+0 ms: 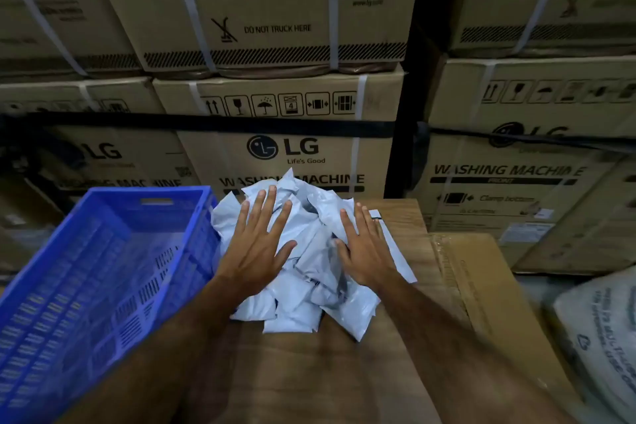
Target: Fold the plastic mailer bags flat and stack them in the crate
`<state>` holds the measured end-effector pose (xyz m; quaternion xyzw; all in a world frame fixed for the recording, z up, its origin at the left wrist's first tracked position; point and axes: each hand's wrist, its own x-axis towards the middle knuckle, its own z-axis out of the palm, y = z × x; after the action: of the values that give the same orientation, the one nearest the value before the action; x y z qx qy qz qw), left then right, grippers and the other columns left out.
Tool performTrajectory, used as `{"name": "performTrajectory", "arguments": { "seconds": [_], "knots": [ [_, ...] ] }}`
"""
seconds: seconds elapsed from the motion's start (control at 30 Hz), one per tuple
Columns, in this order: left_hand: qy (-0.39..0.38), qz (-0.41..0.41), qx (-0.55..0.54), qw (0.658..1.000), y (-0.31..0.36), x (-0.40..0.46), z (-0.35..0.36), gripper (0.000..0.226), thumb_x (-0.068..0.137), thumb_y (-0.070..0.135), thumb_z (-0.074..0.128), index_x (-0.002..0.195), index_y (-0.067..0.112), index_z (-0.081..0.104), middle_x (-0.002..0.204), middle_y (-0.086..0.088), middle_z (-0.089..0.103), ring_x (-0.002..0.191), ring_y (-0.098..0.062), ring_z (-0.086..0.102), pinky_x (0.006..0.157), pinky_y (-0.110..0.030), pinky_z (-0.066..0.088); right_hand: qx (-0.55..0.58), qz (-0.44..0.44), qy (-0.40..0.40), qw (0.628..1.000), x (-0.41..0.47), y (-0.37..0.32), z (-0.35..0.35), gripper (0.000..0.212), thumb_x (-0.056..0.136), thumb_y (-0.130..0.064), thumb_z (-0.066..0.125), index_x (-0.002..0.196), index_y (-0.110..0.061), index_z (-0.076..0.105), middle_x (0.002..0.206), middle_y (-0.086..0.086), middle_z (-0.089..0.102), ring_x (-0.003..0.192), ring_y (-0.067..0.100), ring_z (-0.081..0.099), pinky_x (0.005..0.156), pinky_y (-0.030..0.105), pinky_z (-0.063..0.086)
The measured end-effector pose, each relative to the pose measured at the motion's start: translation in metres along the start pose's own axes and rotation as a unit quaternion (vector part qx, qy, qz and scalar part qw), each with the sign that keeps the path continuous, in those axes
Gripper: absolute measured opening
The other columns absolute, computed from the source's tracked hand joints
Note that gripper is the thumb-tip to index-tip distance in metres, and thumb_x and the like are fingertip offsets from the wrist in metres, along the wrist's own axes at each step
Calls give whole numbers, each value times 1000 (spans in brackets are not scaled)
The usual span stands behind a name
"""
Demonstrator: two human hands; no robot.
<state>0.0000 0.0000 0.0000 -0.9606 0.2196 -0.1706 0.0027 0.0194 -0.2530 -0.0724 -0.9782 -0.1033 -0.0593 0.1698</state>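
A loose heap of crumpled pale grey plastic mailer bags (pixel 303 286) lies on the wooden table (pixel 309 372). My left hand (pixel 258 244) lies flat over the left side of the heap, fingers spread and straight. My right hand (pixel 364 251) lies flat over the right side, fingers straight as well. Neither hand grips a bag. Left of the heap stands the blue plastic crate (pixel 186 251), tilted in view, with nothing seen inside it.
Large cardboard washing machine boxes (pixel 303 151) are stacked close behind the table. A flat cardboard box (pixel 481 286) lies at the table's right edge. A printed white sack (pixel 599 327) sits at the far right.
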Motion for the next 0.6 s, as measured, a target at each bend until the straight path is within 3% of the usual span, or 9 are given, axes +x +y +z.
{"name": "performTrajectory", "arguments": {
  "seconds": [0.13, 0.2, 0.3, 0.47, 0.6],
  "knots": [
    [-16, -17, 12, 1000, 7, -8, 14, 73, 105, 55, 33, 163, 12, 27, 172, -19, 4, 160, -35, 0, 127, -56, 11, 15, 32, -94, 995, 23, 9, 8, 65, 111, -38, 31, 167, -18, 4, 173, 18, -2, 161, 31, -5, 128, 46, 1],
    [-21, -15, 12, 1000, 6, -12, 19, 73, 104, 55, 33, 163, 13, 27, 173, -18, 4, 160, -34, 1, 127, -53, 6, 24, 35, -143, 989, 35, 10, 14, 72, 108, -33, 40, 167, -18, 1, 173, 18, 0, 161, 31, -3, 128, 48, 6],
    [-32, -13, 17, 999, 0, -15, 26, 71, 105, 53, 34, 164, 14, 26, 173, -17, 1, 160, -35, 1, 126, -55, 10, 63, 59, -196, 977, 49, 16, 24, 87, 100, -31, 53, 167, -23, -2, 172, 18, 2, 160, 34, 6, 127, 50, 15],
    [-57, -1, 2, 998, -6, -18, 35, 68, 106, 50, 37, 163, 14, 28, 173, -17, 3, 160, -35, 2, 124, -62, 21, 68, 84, -175, 979, 54, 14, 34, 84, 99, -18, 52, 167, -25, 3, 172, 19, 6, 157, 36, 18, 125, 47, 20],
    [-56, -7, -3, 998, -6, -20, 35, 67, 107, 50, 31, 163, 15, 27, 173, -16, 1, 160, -33, -1, 127, -58, 14, 71, 74, -67, 992, 41, 5, 24, 82, 94, -4, 51, 166, -20, 15, 171, 19, 17, 157, 33, 21, 126, 44, 22]
  ]
}}
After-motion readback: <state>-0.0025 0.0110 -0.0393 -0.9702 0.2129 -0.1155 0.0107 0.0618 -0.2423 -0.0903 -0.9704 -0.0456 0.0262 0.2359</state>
